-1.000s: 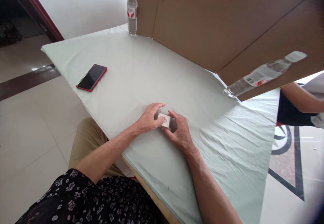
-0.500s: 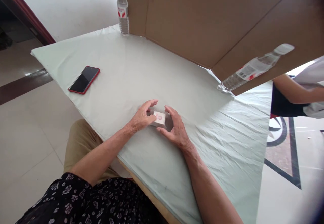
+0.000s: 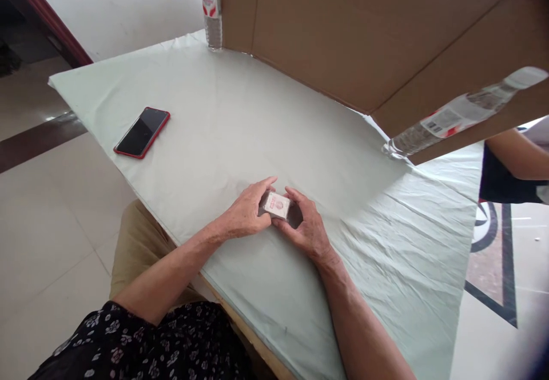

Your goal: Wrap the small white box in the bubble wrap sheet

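A small white pack with red print (image 3: 277, 204) is between my two hands, low over the cloth near the front of the table. What kind of pack it is I cannot make out. My left hand (image 3: 245, 213) curls round its left end, the thumb at the near edge and the fingers at the far side. From the right, my right hand (image 3: 312, 229) closes round the other end, its thumb along the near edge. A dark patch shows between the pack and my right palm. My fingers partly hide the pack's ends.
A black phone in a red case (image 3: 142, 133) lies on the pale green tablecloth (image 3: 206, 117). Behind stands a brown cardboard panel (image 3: 313, 31), with a water bottle (image 3: 211, 11) at its left and another bottle (image 3: 458, 118) at its right. Beyond it shows a person's arm (image 3: 517, 154).
Both hands have closed in round the pack; before, they were spread wider about it. The view has shifted a little, so the bottles and panel sit differently in it.
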{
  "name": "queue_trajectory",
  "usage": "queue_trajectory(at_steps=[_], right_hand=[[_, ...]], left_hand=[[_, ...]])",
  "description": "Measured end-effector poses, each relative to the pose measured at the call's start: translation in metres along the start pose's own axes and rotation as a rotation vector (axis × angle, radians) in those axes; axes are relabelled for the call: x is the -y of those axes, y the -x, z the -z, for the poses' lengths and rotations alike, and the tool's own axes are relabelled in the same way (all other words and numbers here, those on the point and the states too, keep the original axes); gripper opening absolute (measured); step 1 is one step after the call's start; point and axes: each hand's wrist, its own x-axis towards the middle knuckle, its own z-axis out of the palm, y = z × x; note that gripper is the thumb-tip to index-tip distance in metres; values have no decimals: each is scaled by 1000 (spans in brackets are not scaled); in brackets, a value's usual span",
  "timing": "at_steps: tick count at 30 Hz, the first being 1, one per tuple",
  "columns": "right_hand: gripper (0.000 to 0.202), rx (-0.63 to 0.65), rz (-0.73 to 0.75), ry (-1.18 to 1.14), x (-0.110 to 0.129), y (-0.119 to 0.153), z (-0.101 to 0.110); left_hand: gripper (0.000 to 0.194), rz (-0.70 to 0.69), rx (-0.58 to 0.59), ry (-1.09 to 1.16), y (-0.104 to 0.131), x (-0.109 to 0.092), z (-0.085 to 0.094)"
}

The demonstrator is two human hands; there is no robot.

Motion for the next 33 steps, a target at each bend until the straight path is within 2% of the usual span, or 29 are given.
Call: queue_trajectory(at_steps=[4,8,12,18,24,29,33], right_hand=[[67,1,36,-50,1,1,4],[42,-138,39,-104,7,1,7],[20,-240,62,-33,14,-1,10],[12,-203,166,171,20,-4,14],[9,-298,241,277,25,-5,13],[9,-324,145,180,28,-4,14],[8,-310,85,120,30,-3,15]], left_hand=[[85,-63,-13,-7,0,3,-1],[84,-113,-20,-23,1,3,-2],[81,-174,-36,-80,2,2,-3],[79,-268,-52,-167,3,3,-6],[78,-388,-69,-239,3,4,-9],[79,-371,-33,-204,4,2,-9],[76,-235,-42,-92,5,-1,-11]])
